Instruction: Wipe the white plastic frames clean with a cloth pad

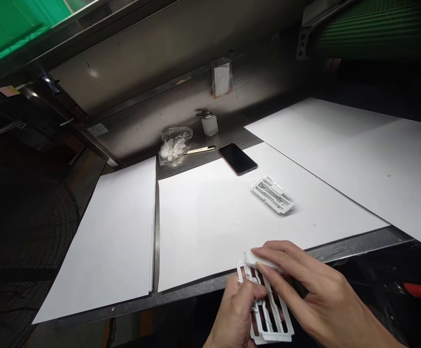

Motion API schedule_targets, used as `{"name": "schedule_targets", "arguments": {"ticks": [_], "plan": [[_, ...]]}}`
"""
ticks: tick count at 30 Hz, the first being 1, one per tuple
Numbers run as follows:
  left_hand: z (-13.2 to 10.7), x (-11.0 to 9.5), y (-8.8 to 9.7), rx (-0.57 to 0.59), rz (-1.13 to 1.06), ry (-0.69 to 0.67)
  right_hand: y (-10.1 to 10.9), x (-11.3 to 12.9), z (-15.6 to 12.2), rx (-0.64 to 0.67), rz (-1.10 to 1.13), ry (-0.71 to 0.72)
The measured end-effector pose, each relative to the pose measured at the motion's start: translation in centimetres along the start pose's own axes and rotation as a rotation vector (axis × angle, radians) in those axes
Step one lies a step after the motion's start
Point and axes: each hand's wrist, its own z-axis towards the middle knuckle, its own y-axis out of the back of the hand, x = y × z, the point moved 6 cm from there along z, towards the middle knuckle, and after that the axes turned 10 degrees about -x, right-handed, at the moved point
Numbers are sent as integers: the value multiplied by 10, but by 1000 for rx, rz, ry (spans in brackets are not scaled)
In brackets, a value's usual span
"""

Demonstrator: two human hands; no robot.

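Note:
My left hand (236, 309) is closed round a white slotted plastic frame (273, 333), held tilted in front of the table's near edge. Between the thumb and fingers of my right hand (315, 285) is a small folded white wipe (253, 259), which lies against the frame's upper end. The fingers hide part of the wipe. A second slotted plastic frame (273, 194) of the same kind rests on the white sheet (199, 227) beyond my hands.
A dark phone (238, 158) lies at the sheet's far edge. Behind it are a pale narrow tool (200, 150), a crumpled clear bag (174, 147) and a white bottle (209, 124). More white sheets lie left (105, 241) and right (344, 140). A metal panel (141, 63) rises behind.

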Motion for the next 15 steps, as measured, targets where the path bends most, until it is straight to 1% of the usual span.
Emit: {"name": "schedule_targets", "arguments": {"ticks": [2, 5, 7, 9, 10, 12, 15], "plan": [[-3, -3, 1, -2, -13, 1, 3, -5, -3, -4, -62, 12], [-7, -12, -3, 71, -53, 2, 19, -19, -14, -37, -195, -28], [-8, -13, -4, 79, -102, 30, 25, -21, -19, -69, -219, -52], [-6, -11, -5, 61, -158, 51, 24, -15, -23, -86, -197, -31], [-5, -10, -5, 50, -189, 50, 20, -10, -24, -73, -178, -7], [-3, -9, -5, 47, -237, 50, 12, 0, -29, -17, -152, 53], [-2, -10, -4, 50, -238, 69, 8, 12, -41, 33, -142, 154]]}}
